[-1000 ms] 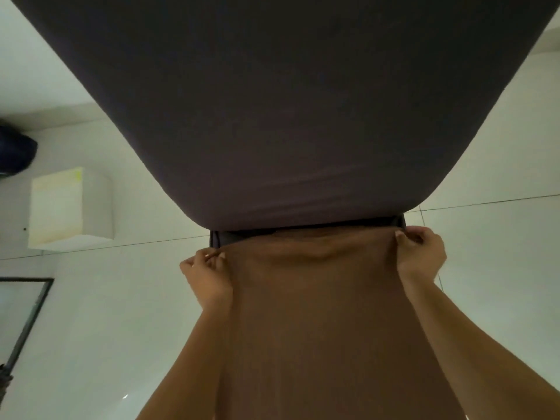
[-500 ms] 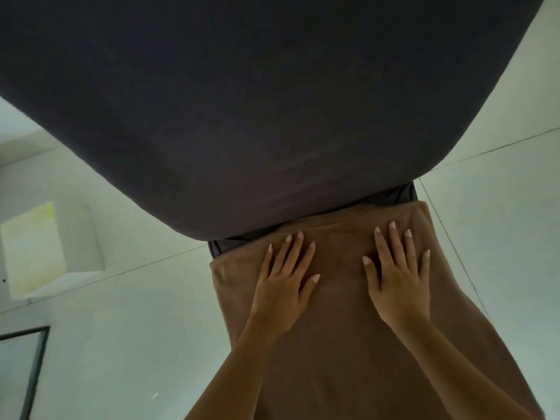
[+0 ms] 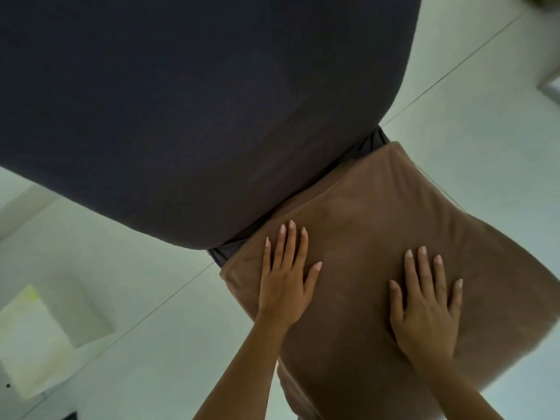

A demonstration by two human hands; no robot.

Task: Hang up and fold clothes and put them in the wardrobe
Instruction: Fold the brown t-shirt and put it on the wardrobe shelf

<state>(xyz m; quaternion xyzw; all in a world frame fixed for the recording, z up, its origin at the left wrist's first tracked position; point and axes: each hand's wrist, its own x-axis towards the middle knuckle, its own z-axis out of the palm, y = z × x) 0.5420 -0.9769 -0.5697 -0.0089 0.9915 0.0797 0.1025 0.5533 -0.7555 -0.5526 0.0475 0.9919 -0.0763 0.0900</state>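
2 palms press flat on the folded brown garment (image 3: 378, 207); left hand (image 3: 285, 286) beside right hand (image 3: 427, 313), fingers (image 3: 290, 244) straight and spread, gripping nothing; its far edge meets dark grey cloth (image 3: 181, 116).

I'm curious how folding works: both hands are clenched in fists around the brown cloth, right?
Not clenched. The head view shows the left hand and right hand lying flat, fingers straight, on the brown cloth.
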